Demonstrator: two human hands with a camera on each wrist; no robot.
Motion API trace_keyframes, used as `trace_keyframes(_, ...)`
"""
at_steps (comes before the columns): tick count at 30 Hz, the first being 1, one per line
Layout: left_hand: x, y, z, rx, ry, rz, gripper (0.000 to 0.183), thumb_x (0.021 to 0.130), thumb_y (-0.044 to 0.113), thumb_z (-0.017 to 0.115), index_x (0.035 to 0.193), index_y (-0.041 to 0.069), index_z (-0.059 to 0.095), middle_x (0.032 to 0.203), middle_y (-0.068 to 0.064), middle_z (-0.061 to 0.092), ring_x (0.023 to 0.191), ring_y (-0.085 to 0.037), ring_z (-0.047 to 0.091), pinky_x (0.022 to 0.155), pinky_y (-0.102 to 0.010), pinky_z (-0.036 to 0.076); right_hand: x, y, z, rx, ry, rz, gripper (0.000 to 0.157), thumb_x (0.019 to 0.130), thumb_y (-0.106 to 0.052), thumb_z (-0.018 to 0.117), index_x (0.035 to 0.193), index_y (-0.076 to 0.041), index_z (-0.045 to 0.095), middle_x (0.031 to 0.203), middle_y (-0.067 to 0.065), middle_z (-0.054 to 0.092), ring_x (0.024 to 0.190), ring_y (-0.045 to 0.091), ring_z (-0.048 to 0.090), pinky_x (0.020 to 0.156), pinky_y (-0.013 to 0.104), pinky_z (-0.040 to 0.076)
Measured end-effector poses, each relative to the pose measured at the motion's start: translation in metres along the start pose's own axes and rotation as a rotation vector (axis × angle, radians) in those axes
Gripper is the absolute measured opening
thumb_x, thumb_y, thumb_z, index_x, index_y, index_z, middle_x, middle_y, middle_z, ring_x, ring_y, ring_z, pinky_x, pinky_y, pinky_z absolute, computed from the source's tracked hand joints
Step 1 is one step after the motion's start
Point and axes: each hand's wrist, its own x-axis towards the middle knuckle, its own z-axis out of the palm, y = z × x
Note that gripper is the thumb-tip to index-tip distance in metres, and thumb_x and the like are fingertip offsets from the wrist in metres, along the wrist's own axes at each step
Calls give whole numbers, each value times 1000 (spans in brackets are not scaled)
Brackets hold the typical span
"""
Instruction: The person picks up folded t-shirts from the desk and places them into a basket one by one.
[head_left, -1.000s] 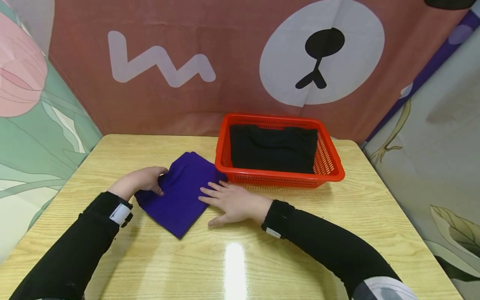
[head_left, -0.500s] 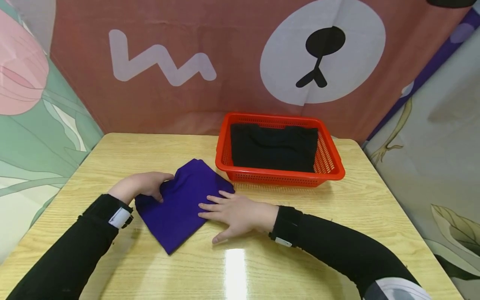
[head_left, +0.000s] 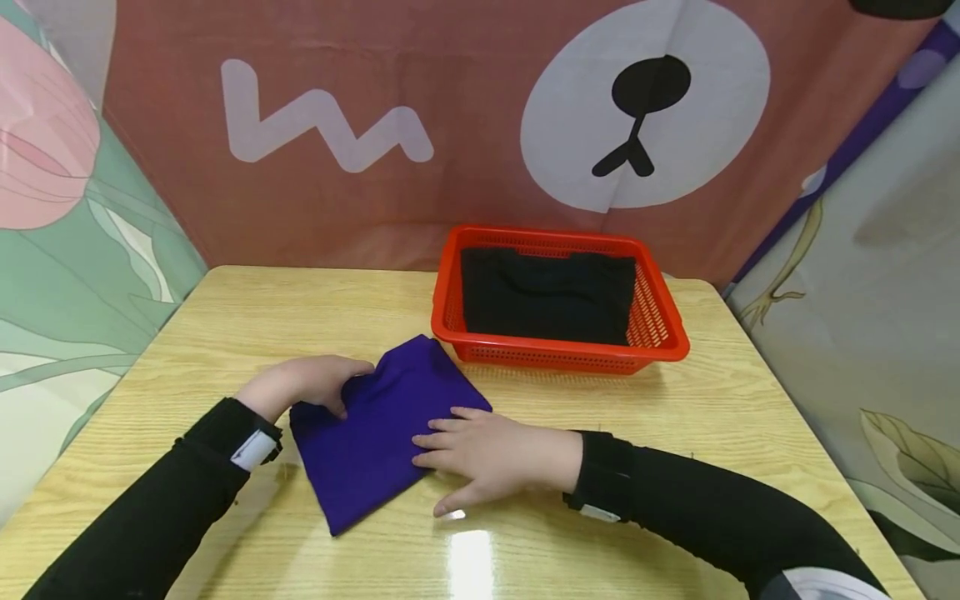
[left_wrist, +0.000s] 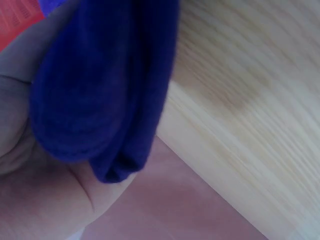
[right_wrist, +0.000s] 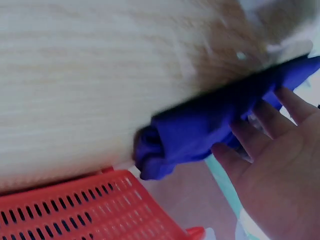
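Note:
A folded purple cloth lies at a slant on the wooden table, left of centre. My left hand grips its left edge between thumb and fingers. In the left wrist view, layered folds of the purple cloth sit in the bend of that hand. My right hand is spread with straight fingers, the fingertips resting on the cloth's right edge. The right wrist view shows those fingers touching the side of the cloth, whose rolled layers show at one end.
A red plastic basket stands at the back of the table, just beyond the purple cloth. Inside it lies a folded black cloth. Behind the table hangs a brown curtain with a bear face.
Both hands have moved toward the body and to the right, bringing the purple cloth along. The cloth has turned slightly and come away from the basket, which has stayed in place.

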Motion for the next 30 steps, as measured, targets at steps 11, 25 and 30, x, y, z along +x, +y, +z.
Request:
trace_keyframes(11,4,18,5,40,1,79,68,76,6,85,136,2,52,129,-16,60,120,-33,56,99,-47,46,-11,18,-2,-18,79,36,61,99,-54,50,150,-20,45,159,3,33,146,25,28,117,46,24)
trace_keyframes(25,2,41,9,82,19,151,58,72,3,86,123,8,58,115,-9,66,104,-26,63,88,-42,51,-22,36,14,41,38,166,72,96,-58,52,155,-20,35,161,5,27,147,25,26,116,50,23)
trace_keyframes(30,7,46,9,74,-4,160,50,73,2,86,112,12,57,106,-3,65,97,-22,63,85,-40,52,-28,32,16,3,53,179,72,95,-60,53,153,-19,39,158,7,33,144,28,32,114,52,27)
